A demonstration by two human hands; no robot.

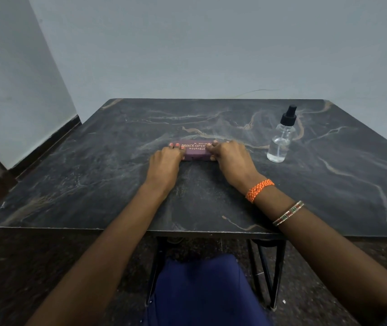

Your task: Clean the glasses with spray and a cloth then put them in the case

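A closed purple glasses case [194,151] lies flat near the middle of the frame, on the dark marbled bench [93,161]. Gold letters on its lid read "PRINCE OPTIC", and the end of the word is hidden under fingers; a smaller line above is too small to read, and "ROURKELA" stands below. The left hand [166,161] grips the left end of the case, with curled fingers on the lid and the thumb at the near side. The right hand [229,156] grips the right end in the same way, and covers that end fully. The glasses and the cloth do not show; I cannot tell what is inside the case.

A clear spray bottle [280,142] with a black nozzle stands upright to the right of the case, apart from it. The right wrist carries an orange woven band [259,189] and further down a thin beaded bangle [288,212]. At the bottom of the frame, blue cloth [201,290] is cut off by the edge.
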